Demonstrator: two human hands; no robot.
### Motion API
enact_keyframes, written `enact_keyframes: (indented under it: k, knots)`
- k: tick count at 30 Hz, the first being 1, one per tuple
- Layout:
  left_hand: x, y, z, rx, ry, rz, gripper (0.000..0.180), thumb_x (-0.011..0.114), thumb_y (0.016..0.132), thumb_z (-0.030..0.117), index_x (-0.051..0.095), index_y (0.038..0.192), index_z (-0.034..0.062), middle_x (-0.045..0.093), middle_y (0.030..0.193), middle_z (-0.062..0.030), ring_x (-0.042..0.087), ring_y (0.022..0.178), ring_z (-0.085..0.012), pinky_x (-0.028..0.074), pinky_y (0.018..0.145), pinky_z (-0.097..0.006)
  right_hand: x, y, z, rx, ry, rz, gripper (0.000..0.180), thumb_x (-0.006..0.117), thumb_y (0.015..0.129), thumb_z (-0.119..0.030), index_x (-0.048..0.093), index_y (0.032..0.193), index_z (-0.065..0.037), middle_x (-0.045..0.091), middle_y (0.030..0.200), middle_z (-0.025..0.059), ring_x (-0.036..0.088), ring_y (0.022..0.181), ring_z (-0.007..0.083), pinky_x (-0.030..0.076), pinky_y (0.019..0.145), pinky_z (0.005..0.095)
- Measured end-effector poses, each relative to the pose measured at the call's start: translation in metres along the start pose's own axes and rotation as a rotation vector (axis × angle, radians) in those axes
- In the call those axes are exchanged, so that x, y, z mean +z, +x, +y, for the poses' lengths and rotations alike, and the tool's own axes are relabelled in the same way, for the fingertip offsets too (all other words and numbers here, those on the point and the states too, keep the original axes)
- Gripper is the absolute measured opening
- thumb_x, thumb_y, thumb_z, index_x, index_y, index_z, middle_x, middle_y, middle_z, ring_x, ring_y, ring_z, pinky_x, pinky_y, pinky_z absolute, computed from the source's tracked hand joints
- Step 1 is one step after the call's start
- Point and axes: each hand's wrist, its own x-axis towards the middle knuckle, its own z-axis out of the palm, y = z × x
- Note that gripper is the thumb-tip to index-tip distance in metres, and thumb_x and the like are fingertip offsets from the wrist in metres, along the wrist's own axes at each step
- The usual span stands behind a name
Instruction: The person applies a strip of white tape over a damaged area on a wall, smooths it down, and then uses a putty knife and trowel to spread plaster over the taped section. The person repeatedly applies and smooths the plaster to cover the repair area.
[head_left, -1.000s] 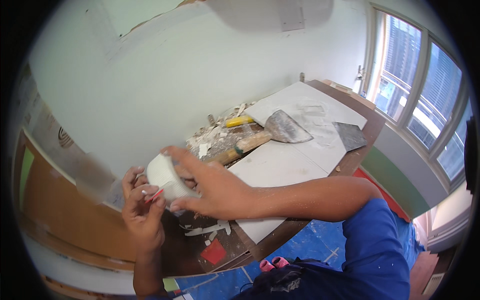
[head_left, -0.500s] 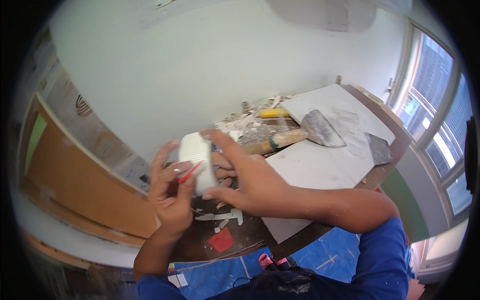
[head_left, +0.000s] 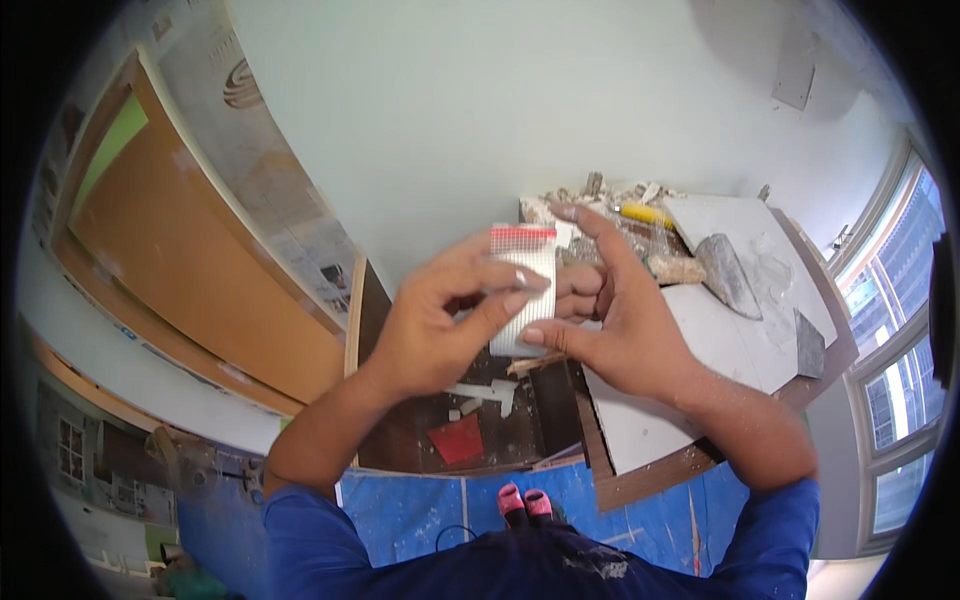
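Note:
A roll of white mesh tape [head_left: 522, 258] is held up before me at the middle of the view, with a red strip [head_left: 523, 233] across its top. My right hand [head_left: 632, 325] grips the roll from the right: the thumb presses its near side, two or more fingers curl by its right edge, and the forefinger is raised. My left hand [head_left: 435, 320] is closed at the left side, thumb and forefinger pinching at the mesh face. The fingertips hide part of the tape.
Below lies a dark brown tabletop [head_left: 400, 430] with a red plastic piece [head_left: 457, 440] and white scraps [head_left: 488, 393]. To the right are white boards [head_left: 650, 370], a wide scraper [head_left: 728, 275], a yellow handle [head_left: 645, 214] and a grey plate [head_left: 809, 345]. Blue sheeting [head_left: 420, 515] covers the floor.
The roll has turned so its mesh face and red strip show upright. The red strip was a loose tab at my left fingertips. My view has shifted left, bringing the hands nearer the middle.

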Motion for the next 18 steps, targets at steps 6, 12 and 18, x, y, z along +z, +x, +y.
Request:
enact_keyframes:
  k: [6, 12, 18]
  knots:
    - [0.002, -0.001, 0.002, 0.004, -0.077, 0.137, 0.029, 0.064, 0.103, 0.000, 0.070, 0.131, -0.0050, 0.069, 0.134, -0.0152, 0.063, 0.124, -0.0194, 0.049, 0.107, -0.033, -0.010, 0.001, -0.003, -0.150, -0.406, -0.037, 0.083, 0.081, 0.094, -0.016, 0.030, 0.158, -0.003, 0.076, 0.103, 0.0180, 0.075, 0.090, 0.0211, 0.059, 0.083, 0.0334]
    - [-0.015, 0.004, -0.016, -0.047, -0.080, 0.249, 0.036, 0.065, 0.102, -0.002, 0.067, 0.138, -0.0048, 0.069, 0.132, -0.0128, 0.063, 0.124, -0.0188, 0.051, 0.106, -0.033, -0.058, 0.028, -0.043, -0.187, -1.045, 0.194, 0.037, 0.073, 0.096, -0.012, 0.067, 0.131, 0.001, 0.078, 0.111, 0.0191, 0.077, 0.095, 0.0315, 0.059, 0.086, 0.0406]
    - [-0.015, 0.012, -0.029, -0.114, -0.065, 0.264, 0.039, 0.066, 0.101, -0.001, 0.066, 0.140, -0.0032, 0.069, 0.130, -0.0105, 0.063, 0.119, -0.0162, 0.057, 0.095, -0.028, -0.152, 0.099, 0.008, 0.334, -1.840, -0.079, 0.033, 0.077, 0.088, -0.018, 0.077, 0.119, -0.005, 0.077, 0.113, 0.0162, 0.072, 0.113, 0.0330, 0.054, 0.099, 0.0491]
